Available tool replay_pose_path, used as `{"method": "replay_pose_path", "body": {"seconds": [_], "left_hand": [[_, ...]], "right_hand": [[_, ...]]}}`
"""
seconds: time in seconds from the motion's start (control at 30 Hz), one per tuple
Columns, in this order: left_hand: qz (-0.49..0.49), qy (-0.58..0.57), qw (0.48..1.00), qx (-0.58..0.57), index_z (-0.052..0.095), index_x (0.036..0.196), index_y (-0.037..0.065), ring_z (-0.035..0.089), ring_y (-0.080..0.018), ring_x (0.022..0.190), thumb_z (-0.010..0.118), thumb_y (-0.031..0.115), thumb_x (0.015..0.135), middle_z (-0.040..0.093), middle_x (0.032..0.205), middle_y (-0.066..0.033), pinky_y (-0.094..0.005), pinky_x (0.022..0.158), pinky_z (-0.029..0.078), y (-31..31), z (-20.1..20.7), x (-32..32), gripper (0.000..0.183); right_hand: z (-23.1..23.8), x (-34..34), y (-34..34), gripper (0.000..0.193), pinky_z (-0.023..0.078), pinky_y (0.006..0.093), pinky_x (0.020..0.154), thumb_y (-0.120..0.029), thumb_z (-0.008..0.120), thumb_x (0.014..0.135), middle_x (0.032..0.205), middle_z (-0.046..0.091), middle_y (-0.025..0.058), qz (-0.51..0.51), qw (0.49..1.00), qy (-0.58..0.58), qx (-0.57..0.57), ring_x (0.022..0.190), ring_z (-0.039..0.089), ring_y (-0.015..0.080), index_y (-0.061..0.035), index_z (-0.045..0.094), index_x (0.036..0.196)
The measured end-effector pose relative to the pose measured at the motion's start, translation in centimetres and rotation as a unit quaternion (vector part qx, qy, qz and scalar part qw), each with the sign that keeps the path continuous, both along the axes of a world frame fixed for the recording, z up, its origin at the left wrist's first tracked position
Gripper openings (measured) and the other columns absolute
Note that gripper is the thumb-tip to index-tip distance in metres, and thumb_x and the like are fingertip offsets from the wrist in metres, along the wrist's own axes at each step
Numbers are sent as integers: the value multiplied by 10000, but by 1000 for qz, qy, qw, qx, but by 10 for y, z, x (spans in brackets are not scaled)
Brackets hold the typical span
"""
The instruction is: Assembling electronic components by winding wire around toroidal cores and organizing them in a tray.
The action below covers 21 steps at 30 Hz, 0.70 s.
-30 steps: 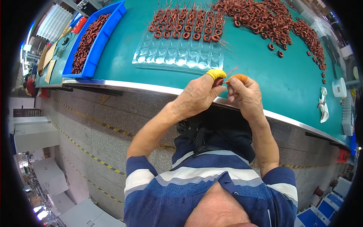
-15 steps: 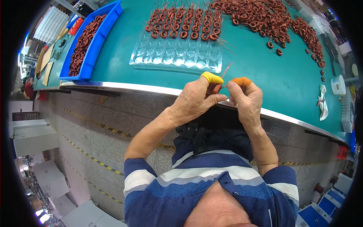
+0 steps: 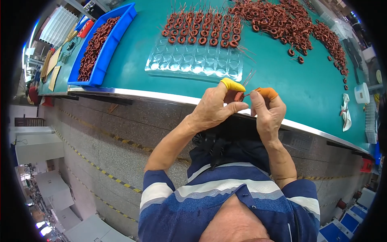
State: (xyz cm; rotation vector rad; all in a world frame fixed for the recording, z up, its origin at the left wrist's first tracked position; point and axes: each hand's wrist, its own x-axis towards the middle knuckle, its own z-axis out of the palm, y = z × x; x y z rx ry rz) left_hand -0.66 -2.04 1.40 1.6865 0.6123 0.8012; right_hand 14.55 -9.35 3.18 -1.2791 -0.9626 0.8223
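Both hands at the table's (image 3: pixel 133 76) near edge, left hand (image 3: pixel 213 107) just left of right hand (image 3: pixel 268 113), a coil (image 3: pixel 239 96) between them. Clear blister tray (image 3: pixel 195 64) just behind the hands, rows of coils (image 3: pixel 201 30) on its far part. Loose coil pile (image 3: pixel 282 22) behind-right. Bin of coils (image 3: pixel 100 46) far left. Small cup (image 3: pixel 361 92) at right edge.

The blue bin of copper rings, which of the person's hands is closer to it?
Left. The left hand is at the table's near edge, well right of the blue bin. The right hand is farther right still, beyond the left hand.
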Motion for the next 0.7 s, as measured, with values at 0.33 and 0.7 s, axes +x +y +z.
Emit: {"method": "replay_pose_path", "body": {"seconds": [0.33,0.7], "left_hand": [[-24,-220,963,-154,434,1136,-13,600,-143,710,662,203,900,573,834,-87,-274,644,517,-19,-13,15,393],[14,-201,957,-209,373,1281,0,547,-114,671,470,213,1001,550,826,-62,-244,608,469,-12,-11,16,365]], "right_hand": [[-9,8,6,184,360,217,452,-169,660,886,623,527,14,69,969,238,19,489,447,75,0,604,837],[-23,7,24,232,434,229,534,-216,678,887,702,575,20,74,983,162,-40,567,492,76,8,631,925]]}}
